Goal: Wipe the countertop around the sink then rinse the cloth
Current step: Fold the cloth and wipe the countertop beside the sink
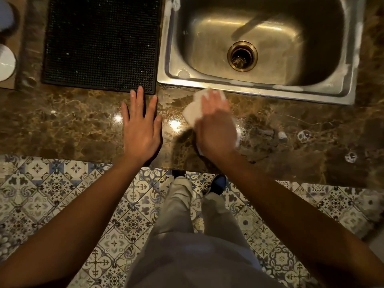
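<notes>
A white cloth [194, 110] lies flat on the brown marble countertop [62, 121], just in front of the steel sink's [253, 85] near rim. My right hand [216, 125] presses down on the cloth, its fingers spread over it and pointing toward the sink. To the left, my left hand [141, 123] rests flat on the counter with fingers apart and nothing in it. Its fingertips reach the near edge of a black rubber mat [101, 42]. The sink basin is dry-looking, with a brass drain [242, 57] in the middle.
Soap or water spots [303, 135] dot the counter to the right of the cloth. White round containers [6, 63] stand at the far left edge. The counter's front edge runs just behind my wrists, above a patterned tile floor [52, 194].
</notes>
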Available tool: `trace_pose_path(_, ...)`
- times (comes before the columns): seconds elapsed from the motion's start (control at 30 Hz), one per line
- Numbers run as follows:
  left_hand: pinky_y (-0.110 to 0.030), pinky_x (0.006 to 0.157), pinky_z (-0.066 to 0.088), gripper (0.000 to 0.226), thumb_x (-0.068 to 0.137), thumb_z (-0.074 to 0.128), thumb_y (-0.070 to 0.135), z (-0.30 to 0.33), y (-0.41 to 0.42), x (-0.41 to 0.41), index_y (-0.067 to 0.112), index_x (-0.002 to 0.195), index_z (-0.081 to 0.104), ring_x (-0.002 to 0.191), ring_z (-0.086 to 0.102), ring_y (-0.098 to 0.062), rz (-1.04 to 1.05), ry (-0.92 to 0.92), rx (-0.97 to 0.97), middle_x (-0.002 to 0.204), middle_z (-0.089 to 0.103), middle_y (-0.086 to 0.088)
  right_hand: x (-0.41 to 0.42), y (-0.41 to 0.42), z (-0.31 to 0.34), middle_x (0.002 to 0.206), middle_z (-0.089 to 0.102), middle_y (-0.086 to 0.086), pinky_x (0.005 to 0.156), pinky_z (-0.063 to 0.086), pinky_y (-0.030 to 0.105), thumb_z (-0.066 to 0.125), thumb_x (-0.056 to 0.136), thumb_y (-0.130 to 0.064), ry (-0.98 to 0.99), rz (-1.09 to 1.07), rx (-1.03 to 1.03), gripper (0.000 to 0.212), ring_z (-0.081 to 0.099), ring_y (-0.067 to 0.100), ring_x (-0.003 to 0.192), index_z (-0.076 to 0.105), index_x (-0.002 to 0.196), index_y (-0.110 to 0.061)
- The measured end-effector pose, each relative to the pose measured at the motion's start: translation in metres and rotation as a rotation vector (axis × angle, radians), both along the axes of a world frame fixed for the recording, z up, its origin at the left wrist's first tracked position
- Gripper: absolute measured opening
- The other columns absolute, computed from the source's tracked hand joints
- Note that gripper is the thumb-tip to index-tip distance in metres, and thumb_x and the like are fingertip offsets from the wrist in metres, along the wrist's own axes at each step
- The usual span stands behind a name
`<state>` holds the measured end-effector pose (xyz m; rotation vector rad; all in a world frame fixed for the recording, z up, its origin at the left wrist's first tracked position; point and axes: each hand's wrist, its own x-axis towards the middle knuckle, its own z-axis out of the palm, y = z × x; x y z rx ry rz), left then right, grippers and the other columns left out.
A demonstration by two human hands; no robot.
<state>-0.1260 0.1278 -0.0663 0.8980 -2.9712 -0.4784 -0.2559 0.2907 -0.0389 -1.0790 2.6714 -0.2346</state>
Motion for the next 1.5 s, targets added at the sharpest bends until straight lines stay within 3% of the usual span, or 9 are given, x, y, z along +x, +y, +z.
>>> trace_pose_path(0.17, -0.052, 0.13, 0.005, 0.06, 0.11, 0.031, 0.033, -0.001, -0.005, 0.01, 0.007, 0.163, 0.021, 0.162, 0.004, -0.029, 0.005, -0.032, -0.062, 0.175, 0.007, -0.012, 0.022, -0.035, -0.005, 0.171, 0.011, 0.016, 0.13, 0.005, 0.047, 0.031, 0.107, -0.036, 0.01, 0.224, 0.014, 0.064, 0.005, 0.032, 0.159, 0.016, 0.162, -0.006)
trace_pose_path(0.33, -0.052, 0.13, 0.004, 0.062, 0.111, 0.027, 0.038, 0.003, -0.003, 0.007, 0.009, 0.164, 0.018, 0.162, 0.002, -0.028, 0.007, -0.058, -0.043, 0.175, 0.005, -0.01, -0.02, 0.064, 0.004, 0.154, 0.038, 0.011, 0.107, 0.047, 0.047, 0.038, 0.106, -0.036, -0.035, -0.183, -0.098, 0.05, 0.041, 0.027, 0.139, 0.037, 0.151, -0.014)
trace_pose_path(0.53, -0.051, 0.13, 0.003, 0.064, 0.111, 0.025, 0.04, 0.003, -0.001, 0.006, 0.007, 0.164, 0.017, 0.162, 0.0, -0.027, 0.01, -0.075, -0.038, 0.175, 0.003, -0.011, -0.035, 0.095, -0.004, 0.168, 0.017, 0.023, 0.125, 0.024, 0.056, 0.022, 0.106, -0.039, 0.05, -0.431, 0.113, 0.067, 0.013, 0.04, 0.157, 0.017, 0.16, 0.001)
trace_pose_path(0.67, -0.049, 0.131, 0.002, 0.064, 0.11, 0.023, 0.041, 0.001, 0.001, 0.006, 0.008, 0.165, 0.015, 0.162, -0.002, -0.026, 0.014, -0.086, -0.066, 0.175, 0.001, -0.01, 0.0, 0.03, -0.008, 0.171, 0.008, 0.016, 0.123, 0.031, 0.051, 0.019, 0.106, -0.04, 0.053, -0.268, 0.087, 0.065, 0.004, 0.036, 0.158, 0.007, 0.163, -0.01)
trace_pose_path(0.73, -0.049, 0.131, 0.002, 0.064, 0.111, 0.022, 0.042, -0.001, -0.001, 0.006, 0.008, 0.165, 0.015, 0.162, -0.002, -0.026, 0.012, -0.087, -0.068, 0.175, 0.001, -0.009, 0.027, -0.001, -0.009, 0.17, 0.005, 0.021, 0.128, 0.017, 0.052, 0.02, 0.107, -0.041, 0.074, -0.103, 0.076, 0.065, 0.004, 0.039, 0.158, 0.007, 0.163, -0.011)
trace_pose_path(0.93, -0.049, 0.131, 0.003, 0.063, 0.112, 0.024, 0.042, -0.001, -0.002, 0.008, 0.007, 0.164, 0.016, 0.162, 0.0, -0.026, 0.009, -0.065, -0.067, 0.175, 0.004, -0.009, 0.073, 0.031, -0.01, 0.169, 0.02, 0.018, 0.128, 0.012, 0.056, 0.042, 0.106, -0.033, -0.032, 0.116, -0.036, 0.06, 0.012, 0.037, 0.158, 0.028, 0.16, -0.01)
trace_pose_path(1.03, -0.052, 0.13, 0.003, 0.065, 0.111, 0.028, 0.044, 0.001, -0.001, 0.011, 0.006, 0.163, 0.02, 0.162, -0.001, -0.029, 0.006, -0.068, -0.041, 0.175, 0.006, -0.011, 0.036, 0.106, -0.011, 0.169, 0.02, 0.015, 0.122, 0.027, 0.06, 0.036, 0.11, -0.036, -0.019, -0.153, 0.006, 0.057, 0.015, 0.04, 0.156, 0.025, 0.161, -0.014)
trace_pose_path(1.23, -0.057, 0.129, 0.003, 0.073, 0.108, 0.021, 0.052, 0.003, 0.048, 0.005, 0.007, 0.164, 0.015, 0.162, -0.003, -0.03, -0.147, -0.098, -0.034, 0.175, 0.004, -0.011, -0.052, 0.166, -0.005, 0.166, 0.023, 0.026, 0.125, 0.02, 0.057, 0.022, 0.106, -0.036, 0.018, -0.565, 0.111, 0.064, 0.017, 0.042, 0.156, 0.025, 0.158, 0.002)
trace_pose_path(1.5, -0.054, 0.13, 0.0, 0.073, 0.108, 0.022, 0.052, 0.006, 0.055, 0.001, 0.004, 0.162, 0.022, 0.162, -0.001, -0.03, -0.087, -0.1, -0.043, 0.174, 0.009, -0.013, 0.008, 0.056, -0.009, 0.168, 0.02, 0.021, 0.128, 0.016, 0.051, 0.035, 0.105, -0.028, 0.035, -0.093, -0.044, 0.06, 0.015, 0.039, 0.157, 0.026, 0.161, -0.008)
